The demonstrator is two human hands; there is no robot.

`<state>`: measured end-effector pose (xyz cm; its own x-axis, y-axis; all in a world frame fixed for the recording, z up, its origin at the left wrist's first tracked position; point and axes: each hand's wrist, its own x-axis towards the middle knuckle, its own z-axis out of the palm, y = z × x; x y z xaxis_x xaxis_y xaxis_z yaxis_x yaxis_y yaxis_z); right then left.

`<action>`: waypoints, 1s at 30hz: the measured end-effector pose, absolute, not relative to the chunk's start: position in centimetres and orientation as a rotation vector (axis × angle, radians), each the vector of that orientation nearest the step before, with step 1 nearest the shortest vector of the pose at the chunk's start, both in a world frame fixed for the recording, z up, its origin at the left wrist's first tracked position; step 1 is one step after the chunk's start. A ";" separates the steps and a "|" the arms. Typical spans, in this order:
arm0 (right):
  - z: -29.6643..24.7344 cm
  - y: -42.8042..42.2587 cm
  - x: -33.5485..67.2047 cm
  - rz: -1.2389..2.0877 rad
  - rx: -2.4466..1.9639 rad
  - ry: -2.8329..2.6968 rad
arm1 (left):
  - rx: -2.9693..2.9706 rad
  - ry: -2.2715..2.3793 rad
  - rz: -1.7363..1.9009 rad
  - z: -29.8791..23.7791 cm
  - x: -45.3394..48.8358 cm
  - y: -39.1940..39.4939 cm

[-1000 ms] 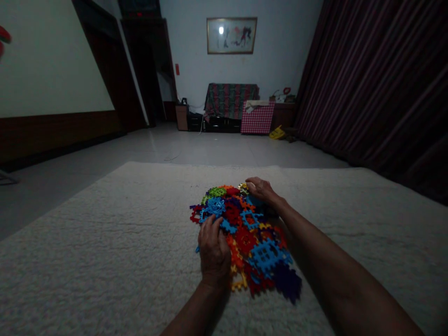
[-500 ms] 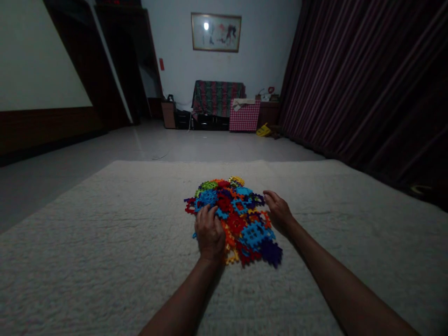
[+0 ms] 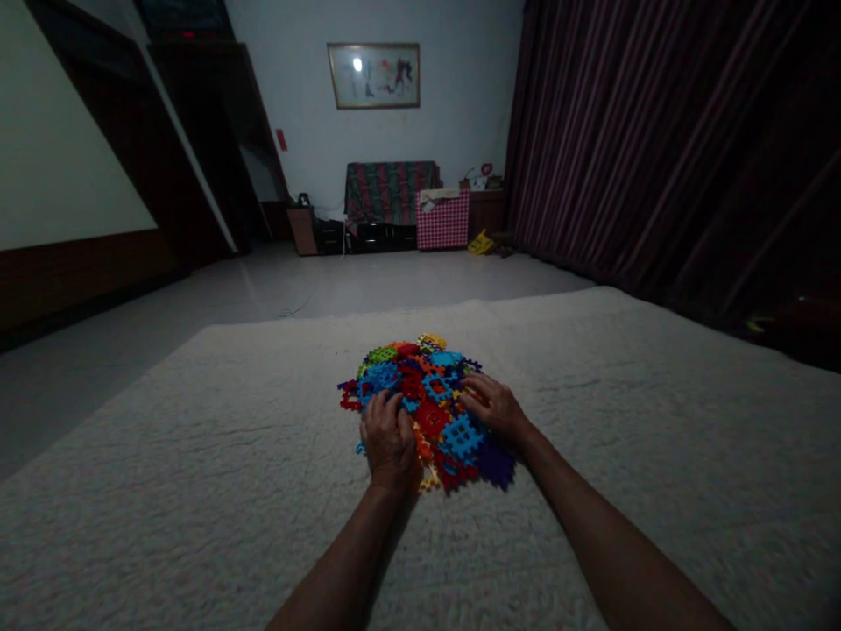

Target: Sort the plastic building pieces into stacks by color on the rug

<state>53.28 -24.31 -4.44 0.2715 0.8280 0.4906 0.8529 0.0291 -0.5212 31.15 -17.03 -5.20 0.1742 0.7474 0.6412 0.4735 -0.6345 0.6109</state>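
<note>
A heap of flat, notched plastic building pieces in red, blue, orange, green, yellow and purple lies on the pale bed cover (image 3: 229,491). My left hand (image 3: 389,443) rests on the near left side of the heap, fingers apart and slightly bent, below a blue gear-shaped piece (image 3: 381,377). Over the right side reaches my right hand (image 3: 498,410), its fingers loosely curved and spread across the pieces. Close to it are a blue lattice piece (image 3: 462,438) and a purple piece (image 3: 496,462). Between the hands sits a red gear-shaped piece (image 3: 432,419). The pieces under both palms are hidden.
Past the cover's far edge is a tiled floor (image 3: 368,285). Against the back wall stand a cloth-draped piece of furniture (image 3: 391,193) and a stand under a red checked cloth (image 3: 442,221). A dark curtain (image 3: 591,140) hangs on the right.
My right hand has moved left from beside the heap onto its right side. My left hand stays on the heap's left side. The camera view has shifted a little.
</note>
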 end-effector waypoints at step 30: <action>-3.9 -23.3 52.5 -0.002 -1.669 -1.523 | 2.263 1.053 1.505 -5.6 30.8 -16.5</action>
<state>52.52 -23.32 -3.95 0.2569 0.8136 0.5216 0.8151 0.1076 -0.5692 30.78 -16.51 -5.60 0.2161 0.6699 0.7103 0.4376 -0.7168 0.5429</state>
